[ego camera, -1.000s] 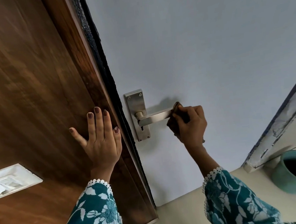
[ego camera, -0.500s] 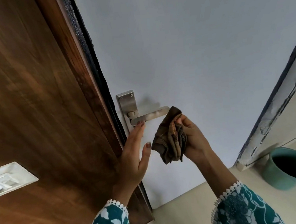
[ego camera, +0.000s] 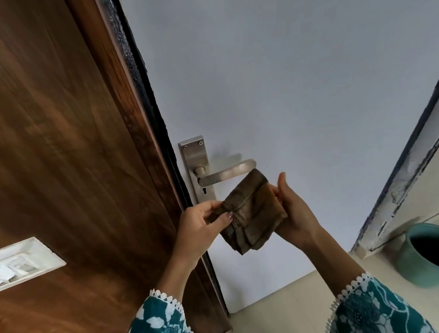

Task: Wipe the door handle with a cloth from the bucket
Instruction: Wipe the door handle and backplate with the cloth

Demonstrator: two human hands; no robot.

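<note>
— Head view: where's your cloth [ego camera: 250, 214]?
— Just below the door handle [ego camera: 227, 171], not touching it. Your left hand [ego camera: 200, 228] pinches one edge, your right hand [ego camera: 293, 210] grips the other.

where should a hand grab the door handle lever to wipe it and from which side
Wrap the cloth around the free, rounded end of the door handle, coming from the right and slightly below. The lever runs roughly level from its pivot on the backplate, so only that end is open, and sliding toward the pivot should cover its length. Both the left hand and right hand hold the cloth just beneath it.
</note>
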